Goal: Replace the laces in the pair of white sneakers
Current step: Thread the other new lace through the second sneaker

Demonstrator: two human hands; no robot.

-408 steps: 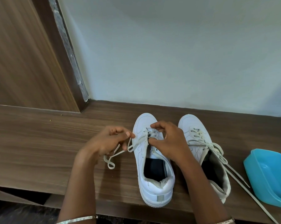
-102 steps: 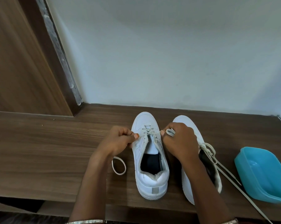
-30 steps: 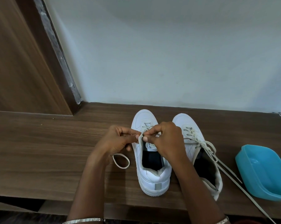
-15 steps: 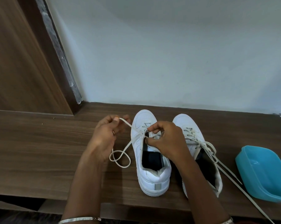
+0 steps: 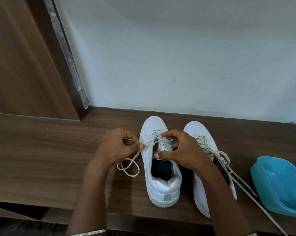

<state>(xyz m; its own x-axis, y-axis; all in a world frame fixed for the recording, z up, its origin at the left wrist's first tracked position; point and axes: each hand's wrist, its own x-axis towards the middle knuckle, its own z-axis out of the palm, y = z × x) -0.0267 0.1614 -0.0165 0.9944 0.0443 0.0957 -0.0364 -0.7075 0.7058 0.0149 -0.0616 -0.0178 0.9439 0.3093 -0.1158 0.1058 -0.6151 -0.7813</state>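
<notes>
My left grip (image 5: 116,147) pinches the lace (image 5: 136,155) on the side of the unfinished sneaker (image 5: 162,188) away from the blue tub (image 5: 280,181). My right grip (image 5: 181,150) curls round that sneaker's tongue. I judge the task past halfway: the laced sneaker (image 5: 193,128), just beside the tub, looks threaded throughout, its ends loose, while here only the toe-end rows are done. Half a second ago my left grip drew the lace outward; now it sits against the eyelets.
</notes>
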